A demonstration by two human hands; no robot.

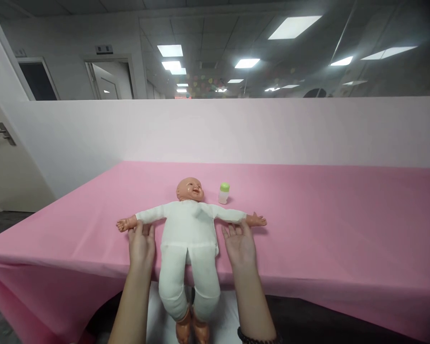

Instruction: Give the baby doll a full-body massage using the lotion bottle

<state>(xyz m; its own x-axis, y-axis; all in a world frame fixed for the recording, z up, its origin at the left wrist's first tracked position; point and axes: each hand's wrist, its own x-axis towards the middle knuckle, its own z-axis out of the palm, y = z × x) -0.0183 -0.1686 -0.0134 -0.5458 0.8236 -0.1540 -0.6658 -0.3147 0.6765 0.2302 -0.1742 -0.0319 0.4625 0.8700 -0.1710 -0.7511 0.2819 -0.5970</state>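
Observation:
A baby doll (188,234) in a white suit lies on its back on the pink table cover (326,224), arms spread wide, legs hanging over the near edge. My left hand (141,243) lies flat and open on the cover just below the doll's outstretched arm, fingertips touching the sleeve. My right hand (239,243) rests flat and open under the doll's other arm, fingers touching that sleeve. A small white bottle with a green cap (224,193) stands upright beside the doll's head.
A pale partition wall (236,129) runs behind the table. A door with a handle (2,134) is at the far left. The table's near edge runs across at about the doll's knees.

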